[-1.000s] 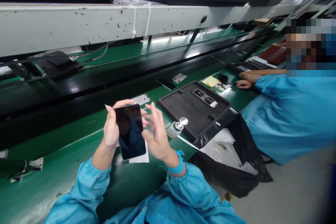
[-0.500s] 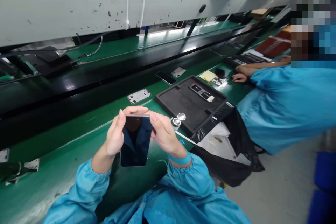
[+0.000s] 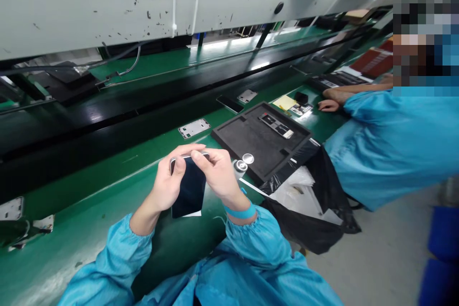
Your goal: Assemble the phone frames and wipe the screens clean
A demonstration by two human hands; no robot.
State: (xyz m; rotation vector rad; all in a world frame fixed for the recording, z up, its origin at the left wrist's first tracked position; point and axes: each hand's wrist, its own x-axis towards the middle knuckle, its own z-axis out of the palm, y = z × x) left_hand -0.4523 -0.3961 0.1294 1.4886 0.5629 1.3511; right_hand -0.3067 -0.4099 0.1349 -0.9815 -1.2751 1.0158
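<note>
Bench (image 3: 89, 224) of glossy green runs across the view, and at its far left lies a pale phone plate (image 3: 12, 209), cut off by the edge of the picture. Just below it stands a dark green object (image 3: 14, 233), too unclear to name.

Farther right, the person's left hand (image 3: 167, 184) grips the upper left corner of a dark-screened phone (image 3: 191, 184), its thumb across the front and its other fingers curled behind the top edge. The phone is held above the bench, screen toward the wearer, with a corner of white paper (image 3: 194, 213) showing below it. Behind the hands a pale metal frame (image 3: 194, 128) lies flat on the bench.

The right hand (image 3: 220, 174) closes on the phone's upper right corner, thumb at the top edge, fingers bent; a blue band (image 3: 241, 212) circles its wrist.

Past it, a second dark phone (image 3: 230, 103) lies near another pale plate (image 3: 247, 96). A small bottle (image 3: 240, 167) stands just beside a black tray (image 3: 247, 138), which holds a narrow phone part (image 3: 276, 125). Beyond are a yellow pad (image 3: 284, 102) and a co-worker's hand (image 3: 329, 105), resting on the bench.
</note>
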